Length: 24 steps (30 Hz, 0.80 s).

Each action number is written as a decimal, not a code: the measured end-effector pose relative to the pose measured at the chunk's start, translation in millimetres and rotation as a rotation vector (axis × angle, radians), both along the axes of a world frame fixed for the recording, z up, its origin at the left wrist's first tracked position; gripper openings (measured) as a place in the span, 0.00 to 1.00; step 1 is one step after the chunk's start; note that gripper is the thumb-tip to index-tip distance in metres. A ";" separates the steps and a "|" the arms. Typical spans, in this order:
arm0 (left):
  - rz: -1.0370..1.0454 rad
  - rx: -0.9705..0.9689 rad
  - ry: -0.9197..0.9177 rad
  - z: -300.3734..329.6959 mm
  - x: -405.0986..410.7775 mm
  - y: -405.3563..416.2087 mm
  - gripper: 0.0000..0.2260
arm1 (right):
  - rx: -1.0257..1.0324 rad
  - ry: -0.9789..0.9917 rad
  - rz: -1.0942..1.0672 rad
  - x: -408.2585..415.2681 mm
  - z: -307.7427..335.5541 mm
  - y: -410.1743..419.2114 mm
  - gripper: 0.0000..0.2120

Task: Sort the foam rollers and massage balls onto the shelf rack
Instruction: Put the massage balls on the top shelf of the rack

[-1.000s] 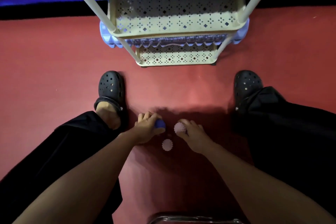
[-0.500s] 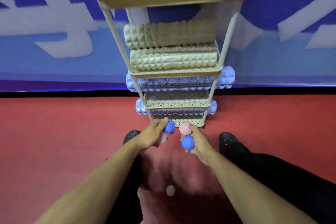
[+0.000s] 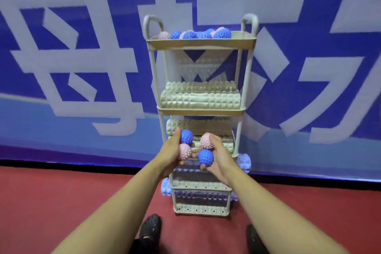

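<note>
1. Left hand (image 3: 170, 150): fingers clenched round two spiky balls, blue ball (image 3: 186, 136) above pink ball (image 3: 185, 151).
2. Right hand (image 3: 219, 155): fingers grasping a pink ball (image 3: 207, 141) over a blue one (image 3: 205, 156).
3. Both pairs sit in front of the rack (image 3: 201, 43), well below its top tray.
4. Judgement: raise both hands above the tray rim, then release one ball per hand at a time; four loose balls roll easily.
</note>
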<state>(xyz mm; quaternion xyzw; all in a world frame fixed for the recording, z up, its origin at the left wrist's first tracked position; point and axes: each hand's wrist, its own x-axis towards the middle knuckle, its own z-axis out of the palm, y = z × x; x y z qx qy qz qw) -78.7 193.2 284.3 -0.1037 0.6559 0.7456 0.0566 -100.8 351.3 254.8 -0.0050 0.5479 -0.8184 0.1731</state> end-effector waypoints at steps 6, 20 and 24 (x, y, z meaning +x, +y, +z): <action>-0.041 0.027 0.074 89.7 -15.1 -1.3 0.22 | 0.044 0.194 0.030 -19.9 98.1 1.4 0.08; 0.191 -0.497 0.624 254.5 -79.1 -24.0 0.17 | 0.912 0.955 -0.253 -89.0 287.3 20.3 0.21; 0.325 -0.755 0.648 274.6 -115.4 -41.5 0.21 | 1.325 1.048 -0.282 -116.4 309.9 23.6 0.23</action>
